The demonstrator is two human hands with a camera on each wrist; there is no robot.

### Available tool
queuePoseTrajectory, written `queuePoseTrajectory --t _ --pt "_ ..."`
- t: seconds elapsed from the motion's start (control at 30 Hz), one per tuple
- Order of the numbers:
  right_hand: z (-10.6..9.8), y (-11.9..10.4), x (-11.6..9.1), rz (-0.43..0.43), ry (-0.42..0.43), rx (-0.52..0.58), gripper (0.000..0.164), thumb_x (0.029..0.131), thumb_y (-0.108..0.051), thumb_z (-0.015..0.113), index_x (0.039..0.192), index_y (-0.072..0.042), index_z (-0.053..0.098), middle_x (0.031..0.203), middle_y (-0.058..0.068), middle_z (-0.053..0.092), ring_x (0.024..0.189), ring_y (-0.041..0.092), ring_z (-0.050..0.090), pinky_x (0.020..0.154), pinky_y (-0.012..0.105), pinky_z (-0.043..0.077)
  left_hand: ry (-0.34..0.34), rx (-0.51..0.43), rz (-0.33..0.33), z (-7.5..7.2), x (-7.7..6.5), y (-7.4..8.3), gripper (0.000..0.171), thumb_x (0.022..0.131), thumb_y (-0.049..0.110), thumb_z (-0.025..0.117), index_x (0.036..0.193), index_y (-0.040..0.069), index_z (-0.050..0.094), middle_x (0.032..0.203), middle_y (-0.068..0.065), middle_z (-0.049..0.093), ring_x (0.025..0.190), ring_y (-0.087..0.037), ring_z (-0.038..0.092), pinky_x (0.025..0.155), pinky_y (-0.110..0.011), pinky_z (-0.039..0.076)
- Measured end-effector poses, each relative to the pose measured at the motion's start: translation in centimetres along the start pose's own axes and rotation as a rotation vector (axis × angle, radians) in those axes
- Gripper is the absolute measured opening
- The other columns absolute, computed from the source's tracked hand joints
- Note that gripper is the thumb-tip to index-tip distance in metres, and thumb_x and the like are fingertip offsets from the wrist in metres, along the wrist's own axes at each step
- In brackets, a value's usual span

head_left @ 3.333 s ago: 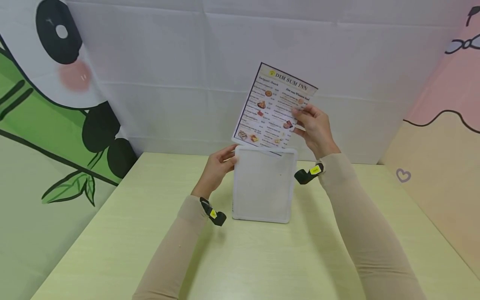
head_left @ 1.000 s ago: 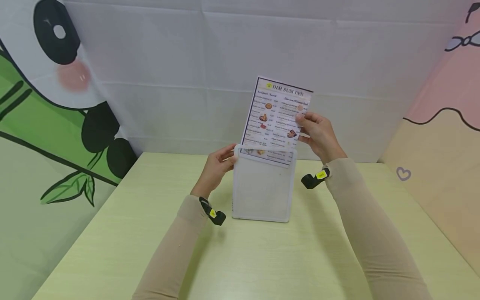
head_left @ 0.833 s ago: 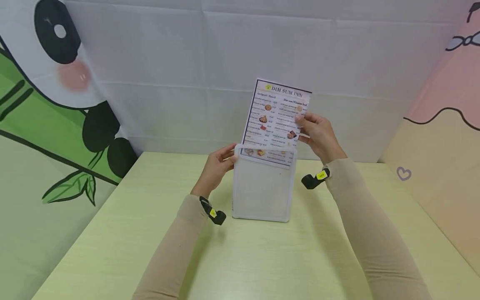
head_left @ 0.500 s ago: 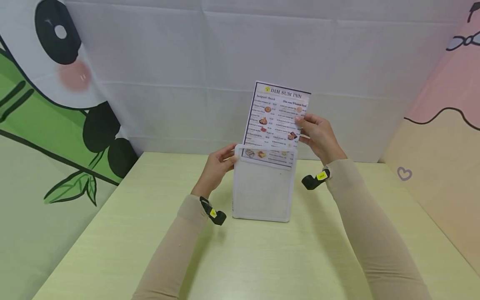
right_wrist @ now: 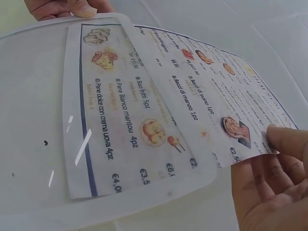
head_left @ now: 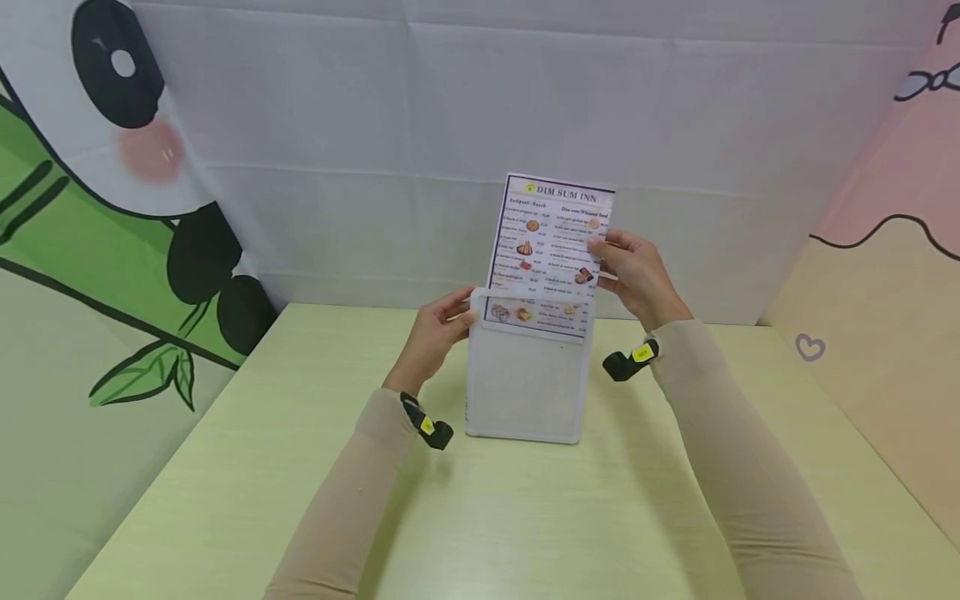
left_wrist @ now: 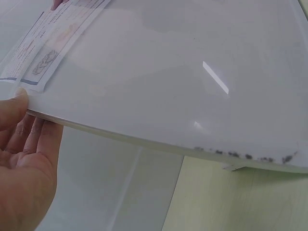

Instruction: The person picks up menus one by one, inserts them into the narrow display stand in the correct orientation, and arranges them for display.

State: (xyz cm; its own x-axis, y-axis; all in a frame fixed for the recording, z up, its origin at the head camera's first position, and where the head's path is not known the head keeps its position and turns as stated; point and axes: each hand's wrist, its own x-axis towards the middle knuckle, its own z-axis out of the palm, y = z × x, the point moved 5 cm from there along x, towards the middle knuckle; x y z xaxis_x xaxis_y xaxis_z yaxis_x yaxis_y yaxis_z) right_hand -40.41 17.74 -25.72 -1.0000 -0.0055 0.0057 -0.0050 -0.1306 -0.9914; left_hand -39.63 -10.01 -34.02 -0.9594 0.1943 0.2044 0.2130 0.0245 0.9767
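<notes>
A printed "DIM SUM INN" menu sheet (head_left: 551, 233) stands partly inside a white-rimmed clear sign holder (head_left: 525, 383), its lower strip showing through the front panel. My right hand (head_left: 637, 271) pinches the sheet's right edge between thumb and fingers, above the holder. At the holder's upper left corner my left hand (head_left: 435, 333) grips the edge, thumb on the front and fingers behind. The right wrist view shows the sheet's lower end (right_wrist: 110, 120) under the clear panel, with the upper part outside it. Dark specks line the holder's side (left_wrist: 231, 154) in the left wrist view.
The holder stands on a pale wood-look table (head_left: 480, 517). Behind is a white cloth wall (head_left: 337, 125). A panda and bamboo mural (head_left: 150, 183) covers the left side, and a pink and cream panel (head_left: 885, 333) the right.
The menu sheet came down from above the holder and its lower end went in behind the front panel. It now sits slightly lower and straighter. The left hand stayed in place.
</notes>
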Motion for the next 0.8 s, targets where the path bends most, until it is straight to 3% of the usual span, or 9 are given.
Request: queuePoseTrajectory --t 0.8 --pt "0.12 0.57 0.05 0.003 -0.021 -0.043 0.036 0.093 -0.025 0.064 0.126 -0.013 0.059 0.108 -0.001 0.065 0.092 0.018 0.058 0.080 0.029 0.049 -0.006 0.001 0.002 0.11 -0.04 0.12 0.050 0.095 0.008 0.059 0.143 0.010 0.046 0.138 -0.016 0.055 0.119 -0.030 0.058 0.097 -0.037 0.052"
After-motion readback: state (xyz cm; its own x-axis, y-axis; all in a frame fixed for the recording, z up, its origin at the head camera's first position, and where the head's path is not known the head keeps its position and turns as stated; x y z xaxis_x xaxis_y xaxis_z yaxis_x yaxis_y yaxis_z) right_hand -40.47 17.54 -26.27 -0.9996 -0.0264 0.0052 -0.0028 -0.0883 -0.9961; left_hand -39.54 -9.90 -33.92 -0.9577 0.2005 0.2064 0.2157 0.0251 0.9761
